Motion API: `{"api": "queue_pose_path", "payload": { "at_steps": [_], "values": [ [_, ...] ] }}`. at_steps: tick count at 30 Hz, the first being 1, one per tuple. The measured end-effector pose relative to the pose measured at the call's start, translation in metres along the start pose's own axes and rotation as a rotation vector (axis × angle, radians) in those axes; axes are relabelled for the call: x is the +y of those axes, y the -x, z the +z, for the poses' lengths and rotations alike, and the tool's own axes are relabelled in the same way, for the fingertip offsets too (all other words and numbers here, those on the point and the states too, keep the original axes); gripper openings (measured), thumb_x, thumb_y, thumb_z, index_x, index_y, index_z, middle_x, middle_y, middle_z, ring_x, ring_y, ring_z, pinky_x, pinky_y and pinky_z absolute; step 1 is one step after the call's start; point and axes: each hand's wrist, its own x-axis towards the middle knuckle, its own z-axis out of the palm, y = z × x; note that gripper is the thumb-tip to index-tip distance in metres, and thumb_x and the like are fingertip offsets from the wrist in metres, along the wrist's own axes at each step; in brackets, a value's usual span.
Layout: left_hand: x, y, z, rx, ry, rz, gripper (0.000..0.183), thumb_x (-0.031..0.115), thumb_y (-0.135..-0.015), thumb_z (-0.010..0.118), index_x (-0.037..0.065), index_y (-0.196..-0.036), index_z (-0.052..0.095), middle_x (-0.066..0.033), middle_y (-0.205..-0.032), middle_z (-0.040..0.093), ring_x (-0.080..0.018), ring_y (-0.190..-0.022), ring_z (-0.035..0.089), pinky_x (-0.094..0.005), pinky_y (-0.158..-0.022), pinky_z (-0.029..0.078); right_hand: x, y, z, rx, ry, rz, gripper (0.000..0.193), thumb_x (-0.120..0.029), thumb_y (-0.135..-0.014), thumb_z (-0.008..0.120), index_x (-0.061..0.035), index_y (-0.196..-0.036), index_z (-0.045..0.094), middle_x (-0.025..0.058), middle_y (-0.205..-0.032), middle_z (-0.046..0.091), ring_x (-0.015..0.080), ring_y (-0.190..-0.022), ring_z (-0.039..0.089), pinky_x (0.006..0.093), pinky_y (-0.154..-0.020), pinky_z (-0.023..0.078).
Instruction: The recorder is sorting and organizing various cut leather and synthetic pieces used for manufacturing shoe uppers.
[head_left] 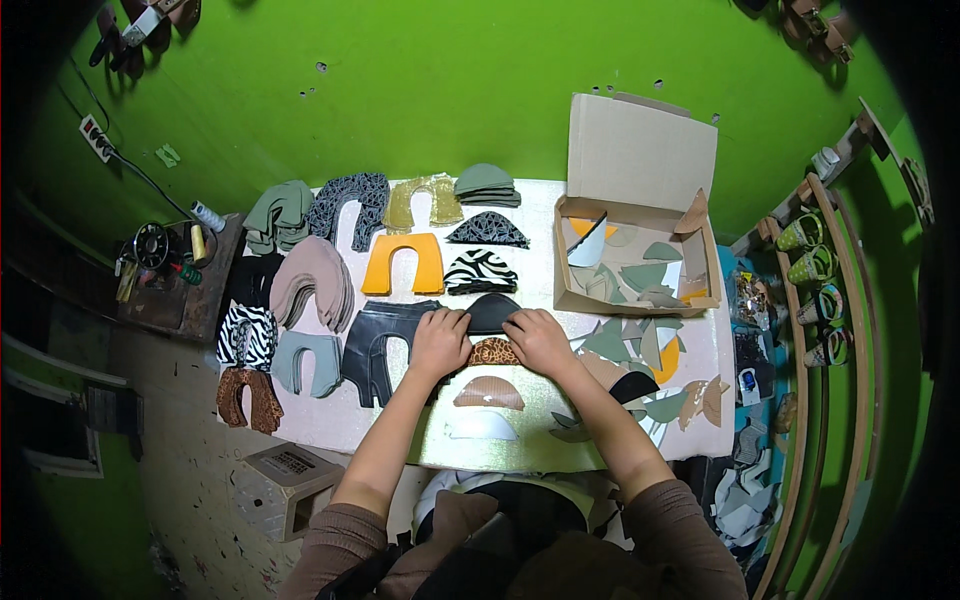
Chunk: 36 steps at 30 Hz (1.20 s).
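Both hands are at a stack of black half-moon pieces in the middle of the table. My left hand grips its left end with bent fingers, and my right hand grips its right end. Just below lies a leopard-print half-moon piece, partly between my hands. Nearer to me are a brown half-moon piece and a white one. Beyond the black stack, zebra-print, dark patterned and green half-moon pieces form a column. Black U-shaped pieces lie beside my left hand.
More U-shaped stacks, including orange, pink and grey, cover the table's left. At right, an open cardboard box holds offcuts; loose scraps lie before it. A wooden rack with sandals stands far right.
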Motion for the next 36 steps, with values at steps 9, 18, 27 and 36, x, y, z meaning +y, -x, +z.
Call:
{"api": "queue_pose_path", "payload": {
  "at_steps": [9,18,27,36],
  "values": [
    [-0.001,-0.017,-0.006,-0.296,0.056,-0.093,0.06,0.036,-0.071,0.07,0.007,-0.12,0.051,-0.0107,-0.104,0.059,-0.0258,-0.099,0.053,-0.0365,-0.087,0.036,0.007,-0.01,-0.008,-0.194,-0.221,0.36,0.061,-0.021,-0.07,0.07,-0.0104,-0.125,0.045,0.0125,-0.111,0.052,0.0296,-0.104,0.052,0.0384,-0.086,0.045],
    [-0.005,-0.023,0.01,-0.365,-0.015,-0.109,0.07,0.03,-0.07,0.072,0.005,-0.129,0.043,-0.0102,-0.098,0.06,-0.0252,-0.097,0.054,-0.036,-0.086,0.036,0.022,-0.012,0.001,-0.196,-0.318,0.318,0.065,-0.012,-0.069,0.07,-0.0093,-0.128,0.044,0.013,-0.109,0.053,0.0309,-0.101,0.054,0.0373,-0.083,0.046],
    [-0.002,-0.024,0.006,-0.338,0.021,-0.076,0.075,0.028,-0.068,0.073,0.006,-0.131,0.039,-0.0126,-0.098,0.06,-0.0273,-0.096,0.055,-0.0378,-0.087,0.037,0.017,-0.008,-0.006,-0.211,-0.229,0.302,0.068,-0.01,-0.07,0.068,-0.0105,-0.132,0.039,0.0127,-0.11,0.053,0.0306,-0.103,0.052,0.0366,-0.085,0.045],
    [-0.003,-0.022,0.007,-0.35,0.041,-0.07,0.075,0.027,-0.069,0.072,0.008,-0.133,0.038,-0.0125,-0.098,0.059,-0.0277,-0.095,0.054,-0.038,-0.087,0.037,0.024,-0.004,0.005,-0.173,-0.273,0.245,0.063,-0.012,-0.072,0.066,-0.0086,-0.13,0.041,0.0138,-0.115,0.052,0.0308,-0.105,0.051,0.0368,-0.088,0.044]
  ]
}}
